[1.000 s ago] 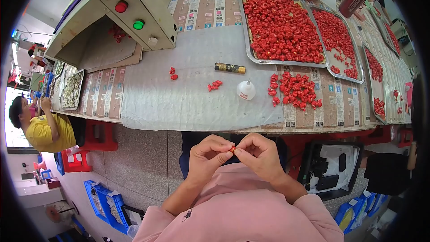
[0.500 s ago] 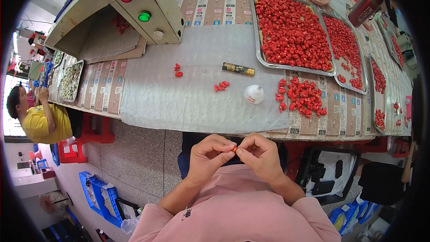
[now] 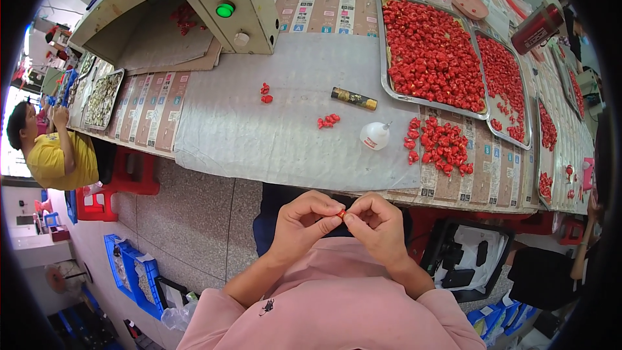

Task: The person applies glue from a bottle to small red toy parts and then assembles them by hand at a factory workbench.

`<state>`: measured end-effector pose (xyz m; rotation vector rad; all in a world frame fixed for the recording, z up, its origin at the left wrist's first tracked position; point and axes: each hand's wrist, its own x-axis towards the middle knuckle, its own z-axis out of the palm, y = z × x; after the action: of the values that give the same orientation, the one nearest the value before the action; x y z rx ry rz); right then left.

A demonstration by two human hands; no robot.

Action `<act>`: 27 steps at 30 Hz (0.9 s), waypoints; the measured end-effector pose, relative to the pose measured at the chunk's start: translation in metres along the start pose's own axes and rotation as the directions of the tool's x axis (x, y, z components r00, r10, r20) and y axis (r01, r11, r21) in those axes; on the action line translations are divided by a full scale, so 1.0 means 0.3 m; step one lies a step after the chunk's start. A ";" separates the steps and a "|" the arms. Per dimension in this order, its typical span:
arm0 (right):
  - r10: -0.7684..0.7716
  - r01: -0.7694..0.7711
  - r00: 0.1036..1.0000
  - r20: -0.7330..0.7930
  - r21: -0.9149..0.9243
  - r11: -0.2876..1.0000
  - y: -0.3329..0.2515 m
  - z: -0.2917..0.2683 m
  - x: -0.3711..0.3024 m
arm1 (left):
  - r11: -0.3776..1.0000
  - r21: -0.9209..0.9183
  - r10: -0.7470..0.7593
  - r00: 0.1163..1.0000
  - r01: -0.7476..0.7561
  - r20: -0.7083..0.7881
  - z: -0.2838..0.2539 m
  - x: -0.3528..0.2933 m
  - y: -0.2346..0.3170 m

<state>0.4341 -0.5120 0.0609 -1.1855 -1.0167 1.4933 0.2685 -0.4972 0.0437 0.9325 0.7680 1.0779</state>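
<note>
Close to my body, just off the table's front edge, my left hand [image 3: 303,225] and my right hand [image 3: 379,227] meet fingertip to fingertip. Both are closed in a pinch on one small red piece with a yellowish spot [image 3: 341,214], mostly covered by the fingers. On the pale sheet [image 3: 220,116] beyond them lie a small cluster of red pieces [image 3: 328,121] and another little group [image 3: 266,98]. A white squeeze bottle with a thin nozzle [image 3: 374,136] stands near a black-and-gold tube [image 3: 354,98]. Right of the bottle is a loose pile of red pieces [image 3: 446,147].
A metal tray [image 3: 433,100] heaped with red pieces is at the back right, beside a second tray [image 3: 509,133]. A dark red flask [image 3: 538,28] stands farther right. At back left is a machine [image 3: 249,10] with red and green buttons. A person in yellow [image 3: 55,159] sits far left.
The whole view has shifted slightly, so the table things appear a little farther right. Both hands keep their pinch on the red piece, with barely any finger movement.
</note>
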 end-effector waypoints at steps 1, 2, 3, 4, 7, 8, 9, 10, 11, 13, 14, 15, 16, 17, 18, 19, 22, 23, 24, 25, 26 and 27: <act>-0.022 0.021 1.000 -0.019 -0.045 0.999 -0.004 0.003 -0.001 | 0.999 -0.031 -0.022 1.000 0.022 0.000 0.001 -0.001 0.000; -0.020 0.019 1.000 -0.014 -0.047 0.999 -0.002 0.004 -0.001 | 0.999 -0.033 -0.020 1.000 0.020 -0.005 0.000 -0.002 -0.003; -0.021 0.020 1.000 -0.017 -0.054 0.998 0.001 0.003 -0.001 | 0.999 -0.045 -0.019 1.000 0.019 -0.001 -0.001 -0.002 -0.007; -0.022 0.020 1.000 -0.021 -0.061 0.998 0.003 0.003 0.000 | 0.998 -0.056 -0.018 1.000 0.018 0.002 -0.002 -0.002 -0.010; -0.038 0.036 0.999 -0.025 -0.058 0.998 -0.003 0.006 -0.002 | 0.996 -0.085 -0.026 1.000 0.025 -0.017 0.008 -0.002 -0.002; -0.036 0.035 0.999 -0.022 -0.061 0.998 -0.005 0.005 -0.003 | 0.996 -0.088 -0.025 1.000 0.023 -0.019 0.010 -0.002 0.000; -0.087 0.083 0.996 -0.025 -0.128 0.988 -0.005 0.004 -0.003 | 0.994 -0.105 -0.030 0.999 0.027 -0.025 0.011 -0.004 0.002; -0.138 0.131 0.990 -0.024 -0.194 0.972 -0.005 0.003 -0.004 | 0.992 -0.122 -0.035 0.999 0.031 -0.030 0.012 -0.005 0.002; -0.136 0.130 0.991 -0.017 -0.196 0.972 -0.010 0.003 -0.007 | 0.992 -0.124 -0.033 0.999 0.028 -0.037 0.012 -0.006 0.002; -0.173 0.154 0.984 -0.048 -0.275 0.949 -0.026 0.007 -0.014 | 0.985 -0.162 -0.068 0.997 0.061 -0.040 0.007 -0.009 0.002; -0.171 0.153 0.984 -0.043 -0.275 0.949 -0.030 0.009 -0.016 | 0.985 -0.162 -0.067 0.997 0.058 -0.045 0.004 -0.010 0.002; -0.203 0.180 0.978 -0.045 -0.304 0.936 -0.035 0.011 -0.018 | 0.981 -0.182 -0.082 0.996 0.072 -0.046 0.003 -0.010 0.003; -0.234 0.206 0.971 -0.047 -0.332 0.920 -0.039 0.013 -0.019 | 0.976 -0.201 -0.096 0.994 0.085 -0.046 0.003 -0.009 0.004; -0.234 0.206 0.971 -0.046 -0.334 0.920 -0.042 0.014 -0.019 | 0.976 -0.202 -0.095 0.994 0.084 -0.047 0.003 -0.008 0.004; -0.270 0.243 0.963 -0.023 -0.367 0.898 -0.043 0.015 -0.018 | 0.972 -0.217 -0.102 0.994 0.092 -0.037 0.003 -0.008 0.005; -0.305 0.280 0.952 0.002 -0.400 0.873 -0.045 0.015 -0.016 | 0.968 -0.231 -0.109 0.994 0.100 -0.026 0.003 -0.007 0.005; -0.367 0.337 0.930 0.015 -0.432 0.836 -0.048 0.016 -0.014 | 0.966 -0.242 -0.095 0.995 0.089 -0.013 0.006 -0.005 0.004; -0.367 0.337 0.930 0.016 -0.433 0.836 -0.049 0.016 -0.013 | 0.966 -0.242 -0.095 0.995 0.088 -0.014 0.007 -0.004 0.005; -0.377 0.346 0.926 0.018 -0.436 0.831 -0.050 0.016 -0.013 | 0.961 -0.262 -0.095 0.995 0.088 -0.011 0.009 -0.004 0.008; -0.386 0.355 0.922 0.020 -0.438 0.826 -0.050 0.016 -0.013 | 0.956 -0.281 -0.094 0.996 0.088 -0.008 0.010 -0.003 0.009; -0.386 0.355 0.922 0.020 -0.438 0.826 -0.051 0.015 -0.014 | 0.955 -0.282 -0.094 0.995 0.088 -0.009 0.008 -0.003 0.010; -0.392 0.363 0.920 0.031 -0.445 0.818 -0.051 0.014 -0.013 | 0.961 -0.262 -0.090 0.996 0.086 -0.004 0.005 -0.004 0.012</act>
<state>0.4328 -0.5127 0.0771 -1.2358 -1.5061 0.9263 0.2682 -0.4980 0.0476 0.6602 0.6554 1.0798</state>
